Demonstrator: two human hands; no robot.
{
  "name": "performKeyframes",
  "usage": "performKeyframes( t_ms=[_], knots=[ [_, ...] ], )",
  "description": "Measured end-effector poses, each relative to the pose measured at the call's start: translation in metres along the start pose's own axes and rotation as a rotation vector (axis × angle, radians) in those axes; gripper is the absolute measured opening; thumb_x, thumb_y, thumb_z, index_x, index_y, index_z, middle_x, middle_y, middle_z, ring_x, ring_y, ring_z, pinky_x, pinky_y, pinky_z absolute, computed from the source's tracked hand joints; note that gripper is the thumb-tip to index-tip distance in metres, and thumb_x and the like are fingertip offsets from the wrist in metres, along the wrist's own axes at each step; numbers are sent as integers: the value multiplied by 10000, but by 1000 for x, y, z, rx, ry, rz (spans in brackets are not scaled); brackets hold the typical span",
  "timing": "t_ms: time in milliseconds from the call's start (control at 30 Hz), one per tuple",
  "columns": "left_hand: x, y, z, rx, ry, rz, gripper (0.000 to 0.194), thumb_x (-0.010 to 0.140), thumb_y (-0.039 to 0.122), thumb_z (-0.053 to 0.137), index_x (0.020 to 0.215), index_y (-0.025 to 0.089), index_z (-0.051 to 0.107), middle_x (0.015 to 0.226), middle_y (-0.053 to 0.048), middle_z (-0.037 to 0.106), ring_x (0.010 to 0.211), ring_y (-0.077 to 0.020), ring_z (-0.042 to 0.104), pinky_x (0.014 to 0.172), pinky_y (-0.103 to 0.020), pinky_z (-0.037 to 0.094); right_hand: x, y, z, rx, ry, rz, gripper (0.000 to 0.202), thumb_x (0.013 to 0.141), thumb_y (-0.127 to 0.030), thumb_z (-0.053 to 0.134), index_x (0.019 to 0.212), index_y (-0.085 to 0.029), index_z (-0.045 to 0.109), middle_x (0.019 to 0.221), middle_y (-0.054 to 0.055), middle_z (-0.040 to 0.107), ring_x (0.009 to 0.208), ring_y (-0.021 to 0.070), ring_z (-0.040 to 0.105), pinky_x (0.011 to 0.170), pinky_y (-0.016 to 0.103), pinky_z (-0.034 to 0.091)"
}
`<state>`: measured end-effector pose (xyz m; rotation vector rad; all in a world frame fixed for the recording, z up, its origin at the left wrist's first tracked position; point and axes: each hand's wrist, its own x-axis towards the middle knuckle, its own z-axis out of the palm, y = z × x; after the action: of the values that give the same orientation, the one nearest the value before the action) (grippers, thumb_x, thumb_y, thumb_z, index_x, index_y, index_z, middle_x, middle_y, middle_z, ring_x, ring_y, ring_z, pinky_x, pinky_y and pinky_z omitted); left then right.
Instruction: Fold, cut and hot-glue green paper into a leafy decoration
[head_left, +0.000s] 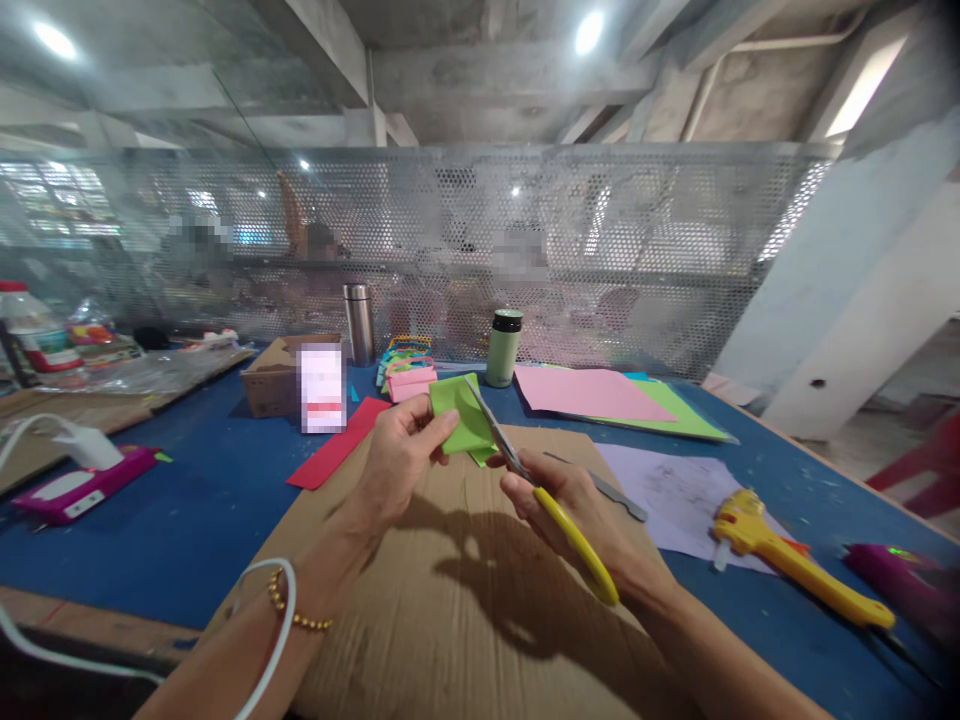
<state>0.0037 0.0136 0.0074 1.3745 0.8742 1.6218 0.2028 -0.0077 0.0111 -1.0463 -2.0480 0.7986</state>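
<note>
Between thumb and fingers, my left hand [405, 445] pinches a piece of bright green paper [466, 428] that looks folded or layered. My right hand [559, 490] grips a pair of scissors [555, 510] with yellow handles. Their metal blades point up and left and lie against the paper's right side; whether they are cutting cannot be made out. Both hands are above a brown cardboard sheet [465, 620], which carries their shadows. A grey flat blade-like tool [619, 497] lies partly behind my right hand.
A yellow glue gun [787, 560] rests at right by lilac paper [675, 490]. Pink paper [592, 392], a green tumbler [503, 350], a steel flask [359, 325], small paper bags [411, 378], a cardboard box [271, 390] and red paper [337, 445] stand behind. A magenta power strip [90, 490] is left.
</note>
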Motion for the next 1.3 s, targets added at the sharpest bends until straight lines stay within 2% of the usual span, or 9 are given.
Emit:
performKeyframes(
  t_ms=[267, 467, 667, 800, 1067, 1300],
  knots=[
    [0, 0, -1, 3, -4, -3, 216, 772, 359, 765, 772, 148, 718, 650, 3, 586, 544, -91, 468, 471, -207, 393, 1, 8, 0, 15, 0, 28, 392, 924, -535, 532, 875, -171, 670, 595, -58, 374, 523, 103, 334, 499, 251, 244],
    [0, 2, -2, 19, -2, -9, 216, 772, 370, 760, 792, 156, 733, 642, 4, 585, 538, -96, 469, 473, -217, 398, 1, 11, -4, -49, -15, 46, 385, 925, -518, 550, 711, -198, 538, 614, -56, 340, 549, 101, 318, 500, 248, 220],
    [1, 1, -3, 17, -4, -13, 228, 763, 379, 767, 765, 156, 721, 640, 2, 585, 531, -96, 465, 467, -222, 404, 4, 22, -9, -78, -33, 7, 399, 934, -553, 544, 860, -178, 660, 640, -47, 382, 591, 120, 372, 532, 253, 260],
    [2, 1, -3, 23, -15, -16, 230, 768, 377, 765, 762, 153, 714, 649, -5, 592, 528, -92, 468, 466, -218, 407, 6, 28, -12, -115, -27, -11, 391, 937, -539, 566, 985, -181, 715, 671, -46, 382, 616, 119, 336, 550, 253, 245],
    [2, 1, -5, 25, -28, -18, 233, 767, 378, 761, 729, 160, 688, 630, 3, 584, 513, -91, 472, 460, -221, 389, 6, 30, -18, -82, -56, 5, 451, 908, -590, 598, 1013, -176, 742, 634, -49, 376, 582, 113, 305, 522, 257, 219],
    [5, 3, -11, 45, -82, -49, 274, 759, 415, 761, 717, 157, 678, 624, 6, 561, 532, -95, 459, 457, -217, 388, 9, 30, -24, -58, -73, -60, 430, 910, -562, 613, 984, -162, 753, 628, -38, 406, 593, 117, 348, 518, 255, 263]
  ],
)
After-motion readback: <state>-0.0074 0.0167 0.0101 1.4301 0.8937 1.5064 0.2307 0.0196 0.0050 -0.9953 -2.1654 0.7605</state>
